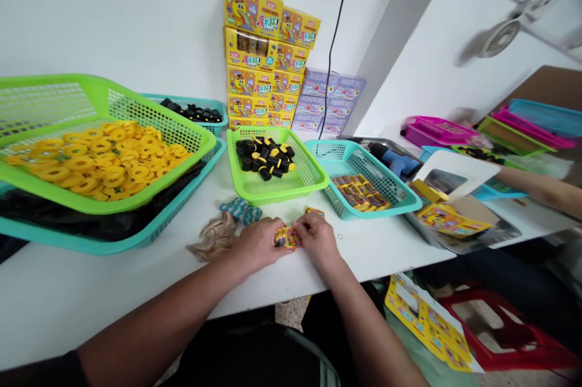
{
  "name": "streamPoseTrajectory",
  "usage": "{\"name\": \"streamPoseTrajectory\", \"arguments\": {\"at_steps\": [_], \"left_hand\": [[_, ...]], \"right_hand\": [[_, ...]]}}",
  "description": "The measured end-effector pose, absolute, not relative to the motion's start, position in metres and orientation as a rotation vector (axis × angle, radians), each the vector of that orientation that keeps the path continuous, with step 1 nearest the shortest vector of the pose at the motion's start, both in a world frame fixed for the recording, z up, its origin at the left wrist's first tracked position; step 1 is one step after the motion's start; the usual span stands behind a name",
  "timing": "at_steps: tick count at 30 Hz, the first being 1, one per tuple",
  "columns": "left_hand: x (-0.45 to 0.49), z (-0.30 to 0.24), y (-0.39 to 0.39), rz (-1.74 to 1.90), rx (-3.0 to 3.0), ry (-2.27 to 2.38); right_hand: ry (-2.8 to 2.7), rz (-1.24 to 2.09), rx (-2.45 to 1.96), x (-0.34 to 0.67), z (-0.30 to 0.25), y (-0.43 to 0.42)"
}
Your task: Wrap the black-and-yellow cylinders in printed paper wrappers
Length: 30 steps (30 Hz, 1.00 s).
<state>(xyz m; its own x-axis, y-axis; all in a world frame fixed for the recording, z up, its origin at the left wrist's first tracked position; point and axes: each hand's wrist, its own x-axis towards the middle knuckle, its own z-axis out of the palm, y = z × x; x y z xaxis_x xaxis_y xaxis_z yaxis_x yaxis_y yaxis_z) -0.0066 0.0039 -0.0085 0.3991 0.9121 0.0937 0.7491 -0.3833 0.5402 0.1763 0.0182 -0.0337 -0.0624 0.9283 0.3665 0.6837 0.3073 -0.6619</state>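
Left hand (257, 245) and right hand (319, 240) were closed, pinching a small printed yellow packet (288, 237) between them above the white table (386, 253). A second packet (315, 212) lay just beyond the right hand. Crumpled brown paper (213, 236) and blue patterned cloth (240, 211) sat beside the left hand. Green basket (313, 178) stood directly ahead; co-worker's arm (541, 187) reached in at right.

Crumpled paper (213, 236) against left hand (257, 246)

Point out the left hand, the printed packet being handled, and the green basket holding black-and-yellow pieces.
left hand (257, 245): head view, back of the hand.
printed packet (288, 238): head view, its exposed middle.
green basket (277, 195): head view, front rim.
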Motion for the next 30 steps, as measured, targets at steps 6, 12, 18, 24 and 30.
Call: {"name": "streamPoseTrajectory", "arguments": {"at_steps": [6, 12, 18, 24, 30], "left_hand": [[-0.007, 0.004, -0.002, 0.810, 2.042, 1.477], [0.033, 0.029, -0.055, 0.814, 1.123, 0.517], [0.041, 0.016, -0.083, 0.593, 0.991, 0.330], [0.022, 0.005, -0.081, 0.493, 1.463, 0.701], [-0.008, 0.015, -0.020, 0.767, 1.975, 1.260]], "right_hand": [[-1.636, 0.385, -1.420, 0.175, -0.005, 0.004], [-1.316, 0.454, -0.903, 0.138, 0.093, -0.032], [-1.223, 0.558, -0.835, 0.120, 0.088, -0.031], [-1.046, 0.769, -0.881, 0.148, 0.053, -0.027], [-1.629, 0.567, -1.589, 0.192, 0.021, -0.006]]}}
